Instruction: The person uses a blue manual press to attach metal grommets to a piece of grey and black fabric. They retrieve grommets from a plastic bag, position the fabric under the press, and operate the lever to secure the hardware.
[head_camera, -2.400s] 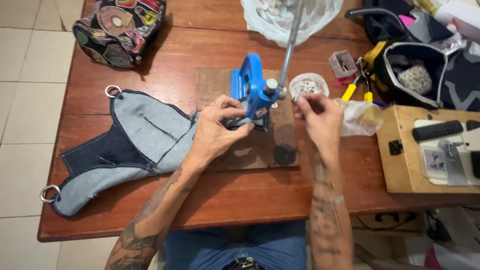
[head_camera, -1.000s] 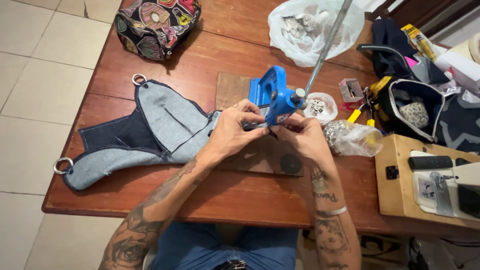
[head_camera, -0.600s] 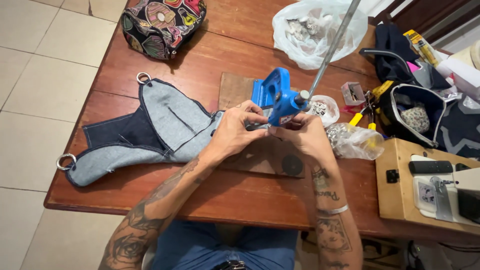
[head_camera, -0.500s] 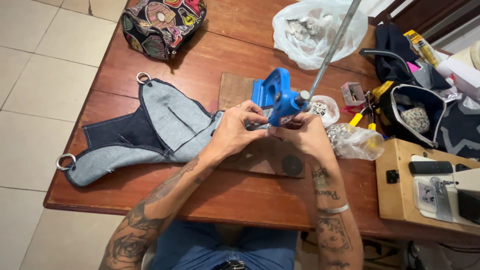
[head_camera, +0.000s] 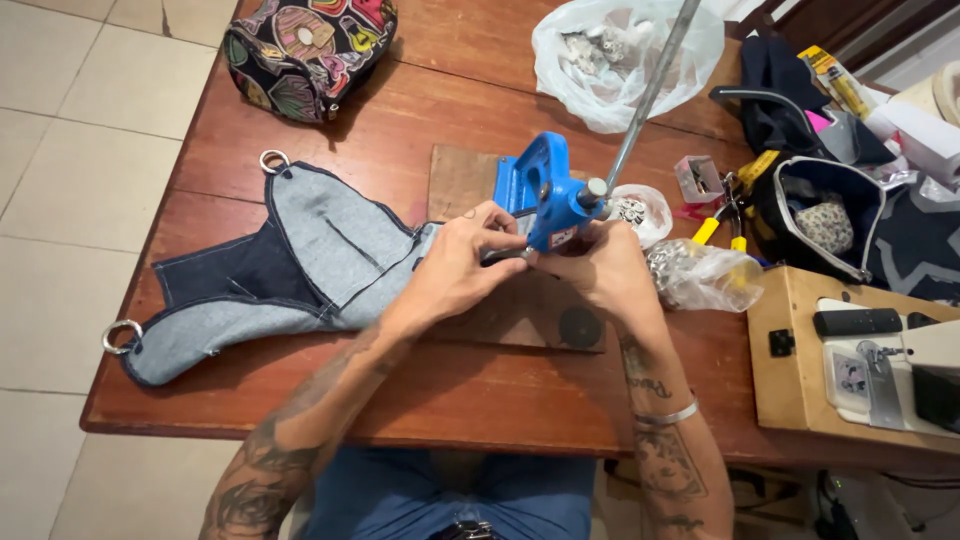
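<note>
Fingers (head_camera: 500, 222) of left hand (head_camera: 455, 265) pressed together, pinching denim edge right under head of blue hand press (head_camera: 545, 195). Right hand (head_camera: 600, 270) just beside on other side of press, fingers curled in at same spot under the die; whether pinching fabric or a small part, cannot tell, too hidden. Both hands touching or nearly touching at press base.

Press: bright blue cast body, upright, small sticker low on its side, metal knob at front, long grey lever (head_camera: 650, 90) slanting up and away to top edge. Bolted to dark wooden board (head_camera: 470, 180), with black round disc (head_camera: 580, 327) on board near right wrist.

Denim piece (head_camera: 300, 265) left of press: curved shape, light grey-blue underside w/ darker navy panel in middle, dark stitched edging, one metal ring (head_camera: 272, 160) at top corner, another ring (head_camera: 118, 335) at far left end. One end drawn up to the press, rest lying flat on reddish-brown surface (head_camera: 450, 400).

Right of press: small bag of metal bits (head_camera: 635, 208), clear crumpled bag (head_camera: 705, 275), yellow-handled pliers (head_camera: 720, 225). Behind press: white plastic bag (head_camera: 625, 50). Far left behind: patterned pouch (head_camera: 305, 50). Far right of press: sewing machine on wooden base (head_camera: 860, 360).
</note>
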